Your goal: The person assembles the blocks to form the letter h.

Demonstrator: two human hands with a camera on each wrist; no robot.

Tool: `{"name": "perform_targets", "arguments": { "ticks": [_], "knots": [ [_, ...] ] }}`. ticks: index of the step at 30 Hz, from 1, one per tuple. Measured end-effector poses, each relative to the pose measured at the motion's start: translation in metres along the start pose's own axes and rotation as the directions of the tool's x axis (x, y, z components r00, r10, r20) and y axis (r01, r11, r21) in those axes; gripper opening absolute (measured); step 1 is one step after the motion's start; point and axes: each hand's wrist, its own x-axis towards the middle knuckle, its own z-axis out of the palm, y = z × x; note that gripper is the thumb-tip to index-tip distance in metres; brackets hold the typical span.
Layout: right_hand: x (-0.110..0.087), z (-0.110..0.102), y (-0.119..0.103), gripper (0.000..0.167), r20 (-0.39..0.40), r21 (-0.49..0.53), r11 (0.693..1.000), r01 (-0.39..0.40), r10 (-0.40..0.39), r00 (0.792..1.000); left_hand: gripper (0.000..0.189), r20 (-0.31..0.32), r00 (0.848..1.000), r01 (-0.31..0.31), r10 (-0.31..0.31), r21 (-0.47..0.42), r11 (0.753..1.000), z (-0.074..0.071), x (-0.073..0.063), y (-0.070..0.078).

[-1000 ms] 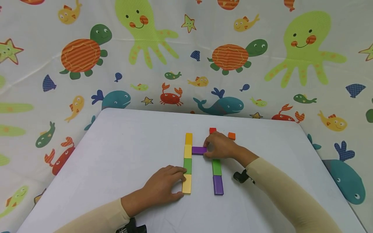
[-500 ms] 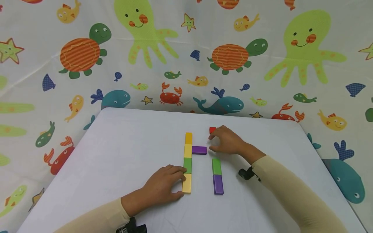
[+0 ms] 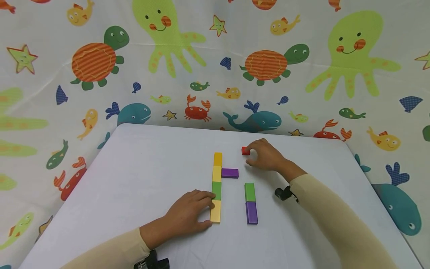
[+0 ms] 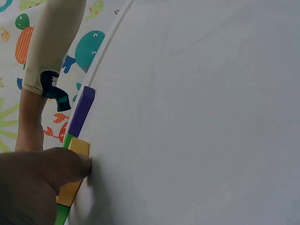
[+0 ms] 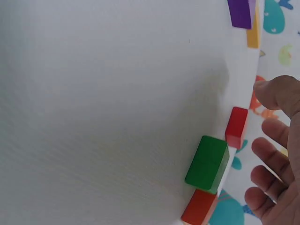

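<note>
My left hand (image 3: 188, 213) rests beside a column of blocks, its thumb at the near end of the pale yellow block (image 3: 215, 212) and its fingertips touching the side near the green block (image 3: 216, 191). Farther up that column lie a yellow block (image 3: 216, 173) and an orange-yellow one (image 3: 218, 159). A purple block (image 3: 230, 173) juts rightward from it. At the back, my right hand (image 3: 265, 155), thumb and fingers apart, is close to a small red block (image 3: 245, 151). The right wrist view shows another green block (image 5: 206, 164) and an orange block (image 5: 200, 207) near that hand.
Right of the column, a green block (image 3: 249, 192) and a violet block (image 3: 251, 212) lie end to end. The white table (image 3: 151, 160) ends at a patterned sea-animal cloth (image 3: 208, 52) behind. A dark camera (image 3: 283, 193) sits on the right wrist.
My right hand has let go of the purple block and moved back and to the right, up to the red block. The left hand stays in place.
</note>
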Motion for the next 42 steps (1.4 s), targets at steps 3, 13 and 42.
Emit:
{"name": "perform_targets", "arguments": {
  "ticks": [3,13,42],
  "knots": [
    [0.004,0.002,0.004,0.045,0.002,0.004,1.0,-0.018,0.018,1.0,0.035,0.002,1.0,-0.001,0.001,-0.003,1.0,0.0,0.0,0.0],
    [0.014,0.003,0.006,0.049,0.038,-0.001,0.998,-0.068,0.068,0.997,0.035,0.01,1.0,0.005,-0.005,-0.008,1.0,0.0,-0.001,0.002],
    [0.004,0.004,0.0,0.027,-0.048,0.023,0.999,-0.043,0.044,0.998,0.034,0.027,0.999,0.021,-0.02,-0.009,1.0,0.0,0.0,0.003]
  ]
}}
